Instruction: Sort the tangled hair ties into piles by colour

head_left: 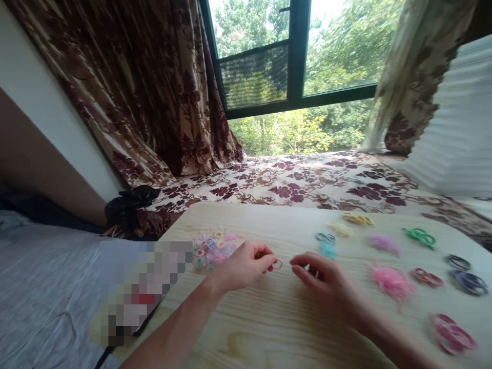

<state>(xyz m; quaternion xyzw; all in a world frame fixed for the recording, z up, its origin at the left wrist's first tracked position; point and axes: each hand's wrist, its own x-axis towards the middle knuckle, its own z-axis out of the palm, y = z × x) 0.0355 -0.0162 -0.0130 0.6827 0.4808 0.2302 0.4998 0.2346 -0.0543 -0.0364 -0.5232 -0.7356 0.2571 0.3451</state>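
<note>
A small red-pink hair tie is pinched between the thumb and fingers of my left hand, just above the wooden table. My right hand is a short way to the right, its fingers curled in a pinch. Whatever sits in that pinch, if anything, is too small and blurred to name. Left of my left hand lies a mixed pile of small coloured hair ties. Beyond my right hand are dark teal hair ties and a light-blue bunch.
Sorted on the right are a pink bunch, a lilac bunch, red ties, green ties, yellow ties, navy ties and large pink ties. A pixelated object lies at the table's left edge.
</note>
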